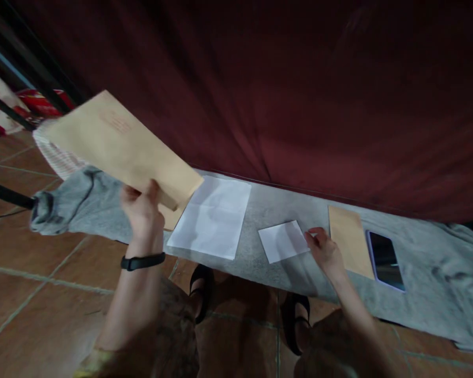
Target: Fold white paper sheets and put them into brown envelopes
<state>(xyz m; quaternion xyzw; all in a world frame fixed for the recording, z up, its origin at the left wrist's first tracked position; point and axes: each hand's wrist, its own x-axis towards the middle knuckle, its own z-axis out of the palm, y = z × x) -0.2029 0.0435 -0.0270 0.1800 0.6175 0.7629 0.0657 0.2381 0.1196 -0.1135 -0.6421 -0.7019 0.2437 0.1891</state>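
Raised at the left, my left hand (144, 210) grips a brown paper envelope (122, 142) by its lower edge; reddish print shows near one corner. My right hand (325, 249) pinches the right edge of a small folded white paper (284, 241) over the grey cloth. Between the hands lies a larger white sheet with crease lines (216, 215). Part of another brown piece (171, 216) shows under the raised envelope, mostly hidden. A second brown envelope (350, 241) rests just right of my right hand.
A phone in a purple case (386, 261) lies beside the right envelope. Grey cloth (425, 283) covers the long narrow surface. Behind it hangs a dark red curtain (299, 105). Black metal bars (8, 194) stand at the left, above a tiled floor (31, 283).
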